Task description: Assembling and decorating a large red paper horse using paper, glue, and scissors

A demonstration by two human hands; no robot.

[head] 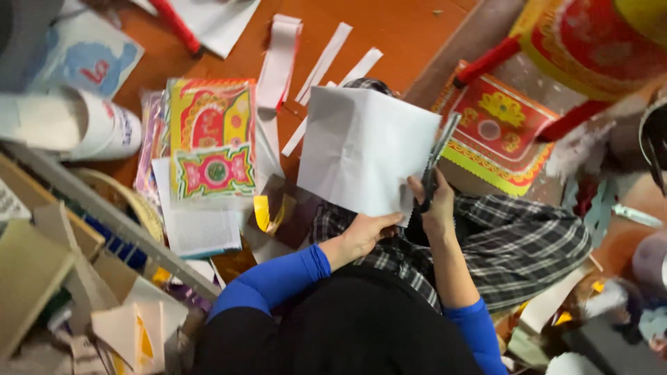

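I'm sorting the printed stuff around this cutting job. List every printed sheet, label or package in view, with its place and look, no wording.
Stack of printed sheets: floor, left of the white sheet; rectangular, yellow, red, green, pink.
Red printed sheet: right of the scissors; red, yellow-green border.
Blue and white printed sheet: top left; pale blue, red mark.
White roll: far left; small blue label.
White sheet: centre, blank, held by left hand; right hand holds scissors.

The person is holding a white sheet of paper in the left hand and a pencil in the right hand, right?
Not quite. The left hand does hold the white sheet of paper, but the right hand holds scissors, not a pencil. The head view shows this.
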